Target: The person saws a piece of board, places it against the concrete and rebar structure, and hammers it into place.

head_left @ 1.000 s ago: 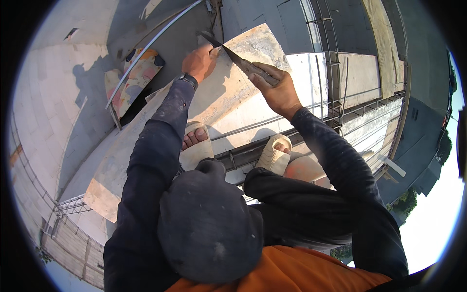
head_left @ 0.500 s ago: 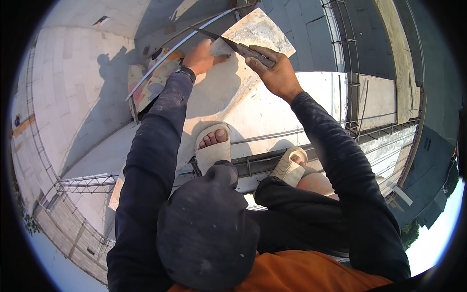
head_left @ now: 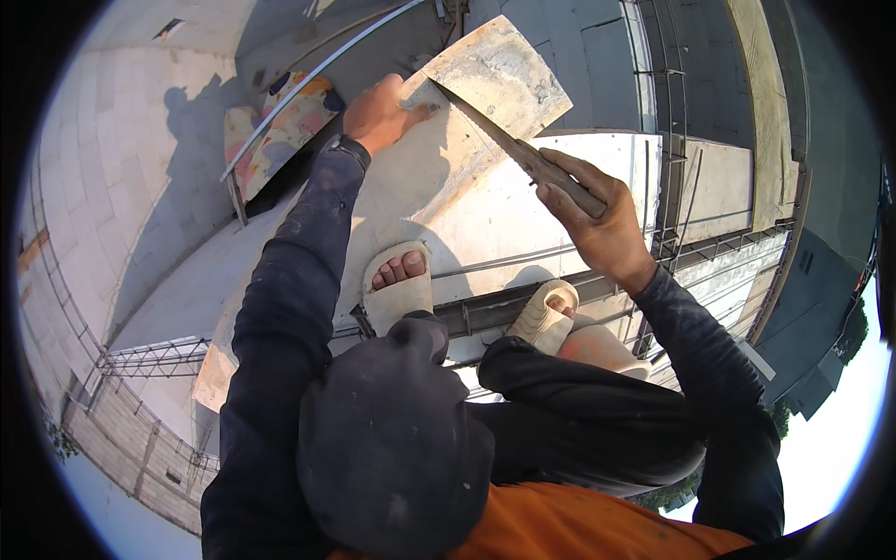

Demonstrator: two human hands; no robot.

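A long, weathered pale board [head_left: 495,70] with a rough grey patch runs diagonally under my left hand [head_left: 378,117], whose fingers curl over its far-left edge, thumb on top. My right hand [head_left: 597,224] grips the handle of a dark, narrow handsaw [head_left: 481,121], its blade lying diagonally over the board near the far end, tip beside my left hand. Below, my left sandalled foot [head_left: 397,285] is on the pale surface; the right one [head_left: 546,313] is farther right, beside a dark gap with steel bars.
A light pipe [head_left: 327,65] slants past a patterned piece [head_left: 285,140] at upper left. Rebar cages [head_left: 674,84], a long plank [head_left: 761,121] and white sheets [head_left: 597,159] lie right. A pale block wall [head_left: 140,159] curves along the left. Roofs and trees show at the right rim.
My right hand has drawn back down and rightward with the saw, whose tip now sits on the board instead of past its left edge. My left hand remains at the board's edge.
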